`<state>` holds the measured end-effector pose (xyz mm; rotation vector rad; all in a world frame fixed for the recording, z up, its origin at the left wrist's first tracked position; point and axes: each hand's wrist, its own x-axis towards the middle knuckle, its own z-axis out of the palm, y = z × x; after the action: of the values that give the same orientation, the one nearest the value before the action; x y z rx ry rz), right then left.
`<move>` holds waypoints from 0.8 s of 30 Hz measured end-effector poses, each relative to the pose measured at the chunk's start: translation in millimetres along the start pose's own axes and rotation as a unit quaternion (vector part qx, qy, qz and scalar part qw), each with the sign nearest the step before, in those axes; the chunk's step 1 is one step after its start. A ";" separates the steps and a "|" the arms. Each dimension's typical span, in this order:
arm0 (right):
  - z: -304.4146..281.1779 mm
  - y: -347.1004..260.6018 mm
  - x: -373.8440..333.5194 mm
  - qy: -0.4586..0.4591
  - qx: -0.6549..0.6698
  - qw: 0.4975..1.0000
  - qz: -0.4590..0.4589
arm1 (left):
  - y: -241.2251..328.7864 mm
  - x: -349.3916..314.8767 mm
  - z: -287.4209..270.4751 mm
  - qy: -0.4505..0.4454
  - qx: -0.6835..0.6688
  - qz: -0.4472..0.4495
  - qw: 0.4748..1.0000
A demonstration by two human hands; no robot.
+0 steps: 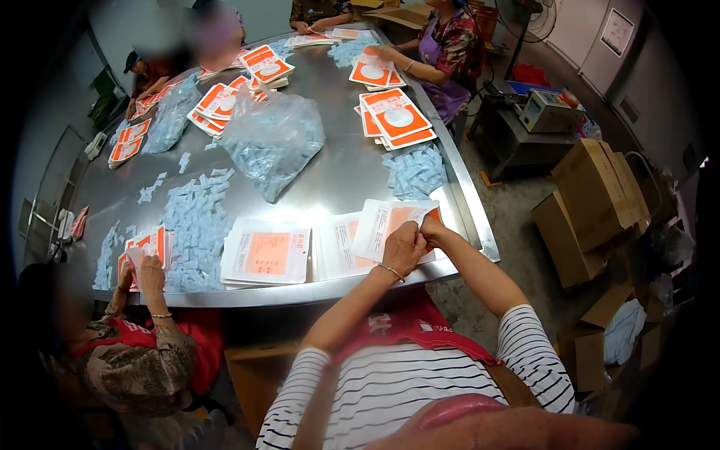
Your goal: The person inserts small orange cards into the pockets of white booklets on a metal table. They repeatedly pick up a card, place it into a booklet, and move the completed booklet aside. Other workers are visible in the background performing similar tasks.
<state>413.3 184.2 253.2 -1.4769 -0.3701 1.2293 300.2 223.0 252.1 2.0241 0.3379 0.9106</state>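
Observation:
At the table's near right edge, my left hand [405,249] and my right hand [433,229] are close together, both closed on the end of a flat white-and-orange pouch [375,229]. My fingertips are partly hidden behind my hands. Under and left of it lie more pale pouches [335,244], and beside those a neat stack of white pouches with orange panels [266,251]. Just beyond my hands is a heap of small light-blue packets [415,172]. A pile of orange-and-white pouches [397,120] sits farther back.
A large clear bag of blue packets [274,142] stands mid-table, with loose packets [196,225] spread left of it. A co-worker's hands [146,271] handle a pouch at my left. Other people sit around the metal table [341,161]. Cardboard boxes [592,210] stand on the right.

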 end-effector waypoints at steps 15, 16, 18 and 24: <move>33.9 -44.8 -6.6 -0.073 -0.748 0.583 -0.308 | 10.9 8.9 -57.7 0.140 0.010 -0.051 0.989; 31.1 -41.1 -3.7 -0.060 -0.780 0.504 -0.366 | 22.4 6.9 -59.3 0.149 0.024 -0.006 0.988; 30.2 -33.2 5.5 -0.037 -0.632 0.646 -0.427 | 31.5 6.5 -58.4 0.160 0.023 0.090 0.983; 66.6 -77.6 -41.9 -0.068 -0.579 0.789 -0.195 | 22.4 4.3 -72.1 0.162 0.036 -0.028 0.986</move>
<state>371.0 212.6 351.2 -2.1358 -1.6650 0.7221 249.8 255.8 297.9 1.9185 0.6097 1.2100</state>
